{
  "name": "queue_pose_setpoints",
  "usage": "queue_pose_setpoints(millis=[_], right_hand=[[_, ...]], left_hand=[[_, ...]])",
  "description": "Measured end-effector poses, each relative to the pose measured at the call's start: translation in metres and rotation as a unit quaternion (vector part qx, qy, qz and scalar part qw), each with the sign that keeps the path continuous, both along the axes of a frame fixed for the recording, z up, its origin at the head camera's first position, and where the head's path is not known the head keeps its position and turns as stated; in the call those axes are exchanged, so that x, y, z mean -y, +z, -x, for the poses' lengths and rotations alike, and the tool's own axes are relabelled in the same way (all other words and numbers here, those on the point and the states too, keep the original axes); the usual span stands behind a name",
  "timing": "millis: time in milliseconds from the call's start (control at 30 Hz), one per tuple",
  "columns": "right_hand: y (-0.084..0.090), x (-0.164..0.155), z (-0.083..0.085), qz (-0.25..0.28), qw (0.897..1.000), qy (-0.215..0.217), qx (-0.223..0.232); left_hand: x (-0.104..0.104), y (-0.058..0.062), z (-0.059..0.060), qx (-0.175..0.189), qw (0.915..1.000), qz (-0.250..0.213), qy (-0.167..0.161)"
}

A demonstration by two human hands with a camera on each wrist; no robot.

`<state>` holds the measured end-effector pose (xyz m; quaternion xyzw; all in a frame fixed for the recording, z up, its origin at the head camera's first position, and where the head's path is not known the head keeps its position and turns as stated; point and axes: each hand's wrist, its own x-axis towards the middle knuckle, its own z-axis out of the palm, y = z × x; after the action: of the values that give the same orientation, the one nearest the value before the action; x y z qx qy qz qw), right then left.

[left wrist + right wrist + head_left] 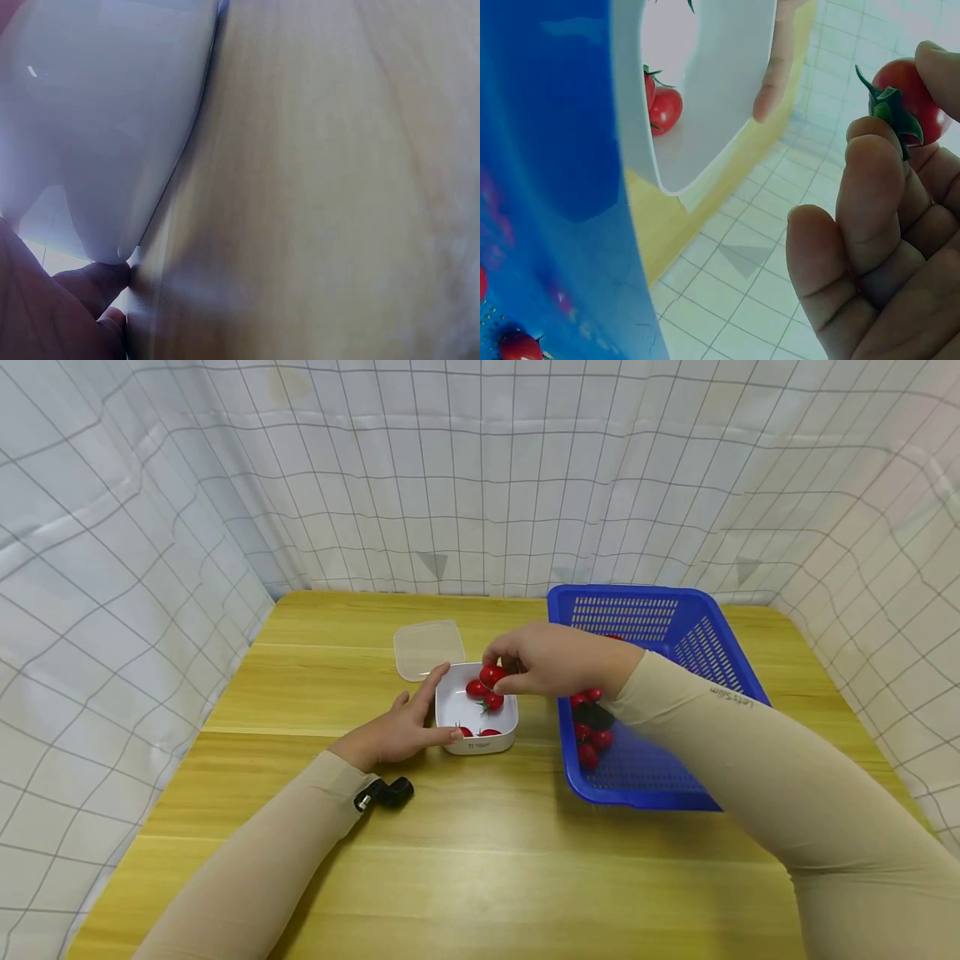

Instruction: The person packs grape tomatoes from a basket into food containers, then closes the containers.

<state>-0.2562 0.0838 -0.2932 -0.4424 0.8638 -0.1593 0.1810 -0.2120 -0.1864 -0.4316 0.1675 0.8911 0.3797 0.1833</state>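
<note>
Cherry tomato (pixel 492 674) is pinched in right hand (pixel 551 658) directly above white container (pixel 450 697), which is steadied by left hand (pixel 393 731), fingers flat.

Mid-frame, the right hand (pixel 555 660) pinches a tomato (pixel 492 674) over the white box (pixel 480 739); the left hand (pixel 401 727) steadies it.

Bright, even, diffuse light with soft shadows under the arms on the wooden table (pixel 480 860), wide-angle bending at the head view's edges, heavy close-range blur across the left wrist view, soft glare on the white container (pixel 97 112).
</note>
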Motion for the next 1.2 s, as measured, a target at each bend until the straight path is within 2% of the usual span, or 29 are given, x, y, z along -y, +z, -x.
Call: queue_pose_setpoints(millis=[567,1200], right_hand=[[-0.008,0.005,0.002,-0.012,1.0,-0.003,0.015],[-0.015,0.006,0.003,-0.016,1.0,-0.002,0.023]], left_hand=[[-0.001,0.001,0.0,-0.011,0.9998,-0.011,-0.009],[0.0,-0.001,0.0,-0.007,1.0,-0.002,-0.001]])
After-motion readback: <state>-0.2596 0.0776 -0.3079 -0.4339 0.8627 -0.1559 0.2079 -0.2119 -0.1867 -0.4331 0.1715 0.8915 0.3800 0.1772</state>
